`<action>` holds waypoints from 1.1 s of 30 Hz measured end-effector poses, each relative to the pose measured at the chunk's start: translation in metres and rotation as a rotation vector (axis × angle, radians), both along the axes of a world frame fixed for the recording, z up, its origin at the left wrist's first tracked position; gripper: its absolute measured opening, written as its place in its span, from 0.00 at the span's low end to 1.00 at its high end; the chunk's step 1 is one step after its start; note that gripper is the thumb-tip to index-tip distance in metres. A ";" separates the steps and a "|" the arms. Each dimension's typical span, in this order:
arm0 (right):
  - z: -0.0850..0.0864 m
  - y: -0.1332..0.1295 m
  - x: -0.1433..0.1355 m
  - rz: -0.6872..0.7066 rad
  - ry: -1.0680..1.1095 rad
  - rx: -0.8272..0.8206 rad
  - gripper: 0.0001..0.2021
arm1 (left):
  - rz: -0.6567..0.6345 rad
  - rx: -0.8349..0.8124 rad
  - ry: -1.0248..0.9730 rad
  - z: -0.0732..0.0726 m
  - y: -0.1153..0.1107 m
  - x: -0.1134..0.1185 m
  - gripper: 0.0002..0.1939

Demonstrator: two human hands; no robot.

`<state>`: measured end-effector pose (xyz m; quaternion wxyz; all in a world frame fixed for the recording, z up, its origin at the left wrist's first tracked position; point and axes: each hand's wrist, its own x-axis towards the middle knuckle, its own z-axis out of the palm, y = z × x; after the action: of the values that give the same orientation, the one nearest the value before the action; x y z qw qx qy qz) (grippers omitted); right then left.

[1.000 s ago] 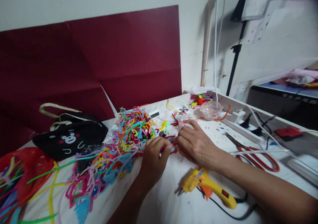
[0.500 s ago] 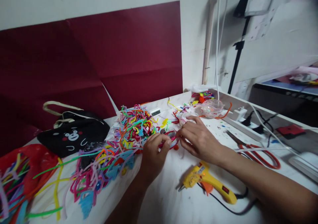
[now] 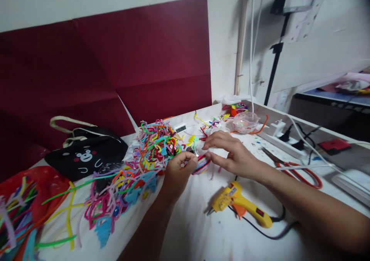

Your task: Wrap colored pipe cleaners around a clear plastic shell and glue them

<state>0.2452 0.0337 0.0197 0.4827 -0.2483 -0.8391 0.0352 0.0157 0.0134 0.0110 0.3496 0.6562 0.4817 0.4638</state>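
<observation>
My left hand (image 3: pixel 179 173) pinches a small rounded craft piece (image 3: pixel 201 166) between thumb and fingers. Pink, red and pale bands run over the piece, and a shiny clear part shows near its top. Fingers partly hide it, so its full form cannot be made out. Just to its right is my right hand (image 3: pixel 231 153), thumb and fingers apart around the near side of the piece; whether the fingertips touch it is unclear. Below both hands a yellow hot glue gun (image 3: pixel 241 205) lies on its side, nozzle toward the left.
A heap of coloured pipe cleaners (image 3: pixel 157 143) spreads left of my hands. Beyond it are a black bag (image 3: pixel 86 159) and a red plastic bag (image 3: pixel 50 187). To the right lie orange-handled scissors (image 3: pixel 300 172), a power strip (image 3: pixel 285 143) and a clear bowl (image 3: pixel 245 122).
My right hand's fingers have spread apart and turned at the craft piece. The piece has tilted, now showing its banded side. The view has shifted slightly.
</observation>
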 end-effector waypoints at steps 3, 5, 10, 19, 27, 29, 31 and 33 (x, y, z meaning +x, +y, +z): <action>0.000 -0.003 -0.003 -0.029 -0.086 0.122 0.04 | 0.002 0.067 0.057 -0.001 -0.001 0.003 0.11; 0.001 -0.005 -0.004 -0.058 -0.133 0.189 0.05 | -0.001 0.103 0.063 0.001 -0.003 0.005 0.10; 0.004 -0.011 -0.006 -0.109 -0.205 0.271 0.08 | 0.012 0.155 0.095 0.012 -0.009 0.009 0.09; 0.007 0.005 0.010 0.203 -0.102 -0.436 0.12 | -0.039 0.035 0.034 0.004 -0.004 0.000 0.10; 0.011 0.005 0.006 0.279 -0.012 -0.802 0.19 | -0.082 0.128 0.146 0.005 -0.007 0.004 0.10; 0.008 0.006 0.002 0.289 0.021 -0.841 0.19 | -0.093 0.119 0.161 0.004 -0.007 0.004 0.11; 0.004 0.008 -0.001 0.304 0.050 -0.885 0.18 | -0.100 0.095 0.166 0.002 -0.006 0.004 0.12; 0.000 0.010 -0.002 0.319 0.079 -0.929 0.17 | -0.101 0.073 0.162 -0.001 -0.005 0.004 0.13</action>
<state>0.2430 0.0439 0.0201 0.3409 -0.3041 -0.7434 0.4885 0.0197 0.0079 0.0105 0.3085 0.7273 0.4574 0.4083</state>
